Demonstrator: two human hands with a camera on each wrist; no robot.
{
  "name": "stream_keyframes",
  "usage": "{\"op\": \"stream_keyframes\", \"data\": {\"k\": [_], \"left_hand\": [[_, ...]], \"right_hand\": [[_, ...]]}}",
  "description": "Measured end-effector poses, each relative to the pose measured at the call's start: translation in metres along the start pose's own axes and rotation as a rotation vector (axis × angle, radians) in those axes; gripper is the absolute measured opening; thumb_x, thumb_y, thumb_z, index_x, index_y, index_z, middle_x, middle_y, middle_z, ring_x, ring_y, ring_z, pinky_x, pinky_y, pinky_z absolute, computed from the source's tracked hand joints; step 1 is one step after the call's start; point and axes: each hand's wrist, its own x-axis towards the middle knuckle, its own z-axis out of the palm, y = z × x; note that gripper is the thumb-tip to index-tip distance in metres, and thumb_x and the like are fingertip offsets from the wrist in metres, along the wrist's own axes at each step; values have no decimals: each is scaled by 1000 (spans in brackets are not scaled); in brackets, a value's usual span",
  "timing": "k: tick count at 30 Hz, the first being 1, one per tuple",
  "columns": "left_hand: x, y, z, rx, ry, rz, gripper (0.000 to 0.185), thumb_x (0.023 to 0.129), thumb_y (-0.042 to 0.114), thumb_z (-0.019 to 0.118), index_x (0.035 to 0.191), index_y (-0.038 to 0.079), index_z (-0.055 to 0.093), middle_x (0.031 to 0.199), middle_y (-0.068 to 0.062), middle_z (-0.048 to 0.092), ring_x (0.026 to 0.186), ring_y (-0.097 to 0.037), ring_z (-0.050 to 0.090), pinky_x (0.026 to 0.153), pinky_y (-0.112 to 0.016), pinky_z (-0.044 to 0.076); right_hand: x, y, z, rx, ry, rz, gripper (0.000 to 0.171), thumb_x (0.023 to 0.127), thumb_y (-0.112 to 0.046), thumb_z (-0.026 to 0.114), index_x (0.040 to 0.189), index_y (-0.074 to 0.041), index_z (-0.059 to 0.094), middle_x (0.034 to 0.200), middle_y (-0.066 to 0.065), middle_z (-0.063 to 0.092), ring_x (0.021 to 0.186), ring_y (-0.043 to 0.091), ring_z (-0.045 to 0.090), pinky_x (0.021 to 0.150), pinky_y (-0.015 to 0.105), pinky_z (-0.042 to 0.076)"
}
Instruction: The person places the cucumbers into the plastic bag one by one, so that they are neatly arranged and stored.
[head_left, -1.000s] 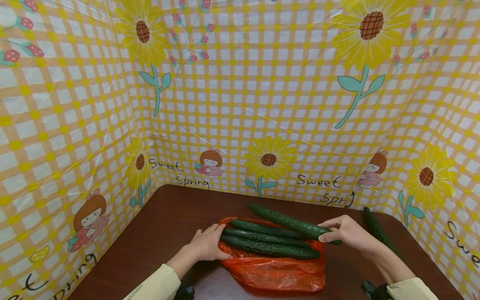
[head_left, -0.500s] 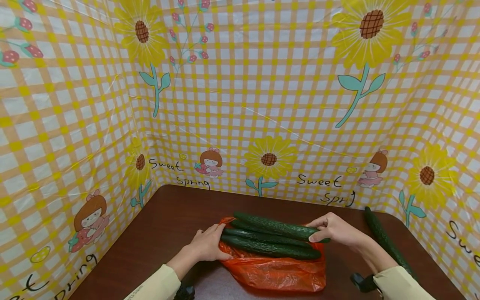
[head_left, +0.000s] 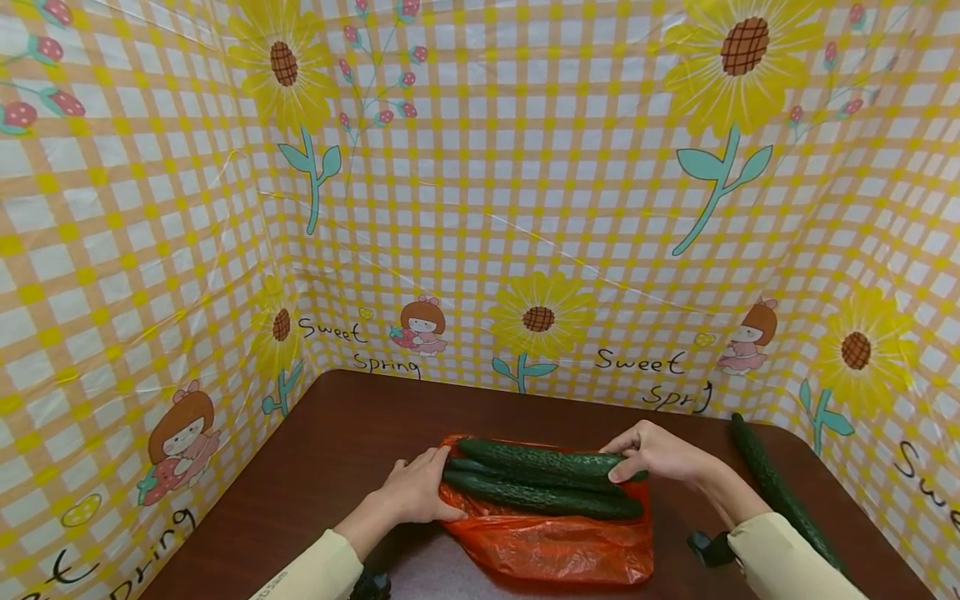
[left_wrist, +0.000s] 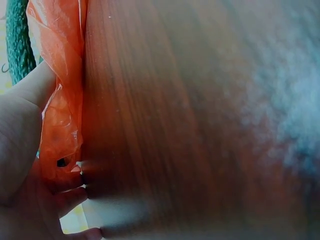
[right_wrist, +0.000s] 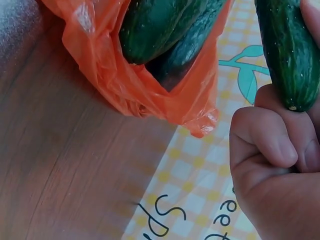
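We are holding a long dark-green cucumber (head_left: 551,461) by its right end in our right hand (head_left: 654,454) — long axis running left to right over the crumpled orange plastic bag (head_left: 555,542), whose left edge our left hand (head_left: 412,492) is gripping.

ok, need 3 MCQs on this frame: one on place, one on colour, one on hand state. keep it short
1. Where does the lone cucumber lie?
A. on the table right of the bag
B. inside the bag
C. in the left hand

2. What colour is the bag?
A. blue
B. orange
C. white

3. What does the right hand do?
A. rests flat on the table
B. hangs idle
C. grips a cucumber's end

Answers: 1 A, it lies apart near the right wall. 2 B, the plastic is orange in every view. 3 C, the right wrist view shows fingers curled round the held cucumber.
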Motion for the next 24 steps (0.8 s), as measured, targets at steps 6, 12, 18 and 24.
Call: {"op": "stream_keyframes", "data": {"k": [6, 12, 18, 24], "left_hand": [[-1, 1, -3, 6, -11, -3, 108, 65, 70, 66, 147, 14, 24, 148, -8, 31, 134, -27, 32, 102, -59, 24], [-2, 1, -2, 13, -8, 0, 107, 65, 70, 66, 146, 14, 25, 147, -8, 32, 133, -26, 34, 101, -58, 26], [-3, 2, -2, 14, 6, 18, 106, 65, 70, 66, 146, 12, 27, 145, -7, 35, 131, -25, 36, 100, -58, 27], [-2, 2, -3, 10, -4, 8, 106, 65, 69, 66, 146, 13, 26, 147, -8, 33, 133, -26, 34, 101, -58, 25]], "right_hand": [[5, 1, -2, -32, 3, -11, 42, 79, -27, 72, 116, -9, 65, 124, 16, 58, 113, 47, 49, 86, 54, 44], [13, 0, -2, -85, 23, -1, 42, 77, -31, 73, 114, -12, 67, 123, 13, 59, 120, 45, 45, 89, 52, 44], [19, 2, -1, -126, 9, -4, 41, 77, -31, 73, 113, -12, 67, 120, 12, 61, 118, 42, 48, 88, 52, 44], [21, 2, 1, -141, 10, 21, 41, 77, -29, 74, 113, -12, 67, 120, 14, 61, 116, 41, 49, 87, 51, 45]]}}
